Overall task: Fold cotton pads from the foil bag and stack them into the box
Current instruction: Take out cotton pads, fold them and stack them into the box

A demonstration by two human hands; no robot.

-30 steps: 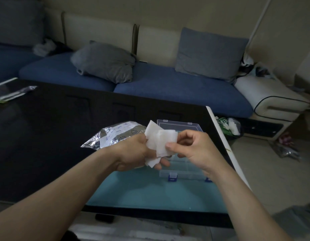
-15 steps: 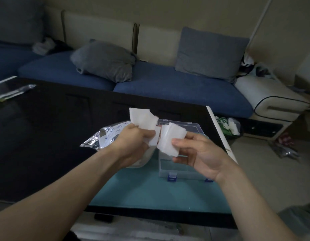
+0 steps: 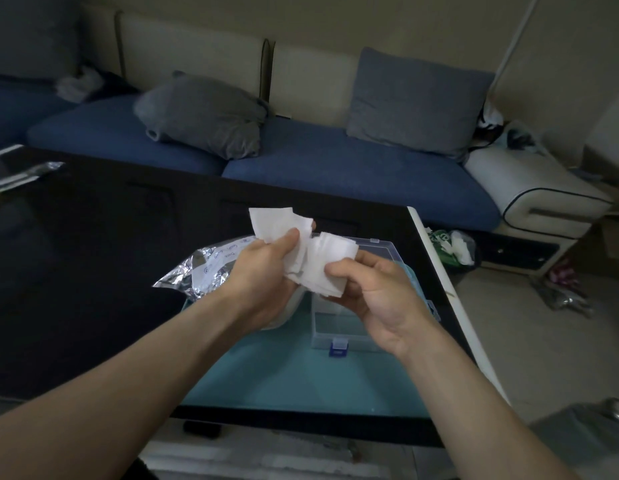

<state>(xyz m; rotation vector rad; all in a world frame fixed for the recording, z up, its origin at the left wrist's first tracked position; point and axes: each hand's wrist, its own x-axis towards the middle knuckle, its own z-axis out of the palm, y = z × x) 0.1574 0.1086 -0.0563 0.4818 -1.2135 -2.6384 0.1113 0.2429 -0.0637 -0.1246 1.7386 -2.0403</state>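
Above the open clear plastic box [image 3: 339,327], the left hand [image 3: 263,271] grips a loose sheaf of white cotton pads [image 3: 277,223] and the right hand [image 3: 374,292] pinches a separate small pad stack [image 3: 330,268] between thumb and fingers, the two hands close together but each on its own bundle. The pads look thin, soft, square and nearly weightless, so they should crease easily yet slide apart, and are best pinched flat near an edge. The crinkled foil bag [image 3: 200,271] lies on the dark glossy desk [image 3: 93,271] just left of the box.
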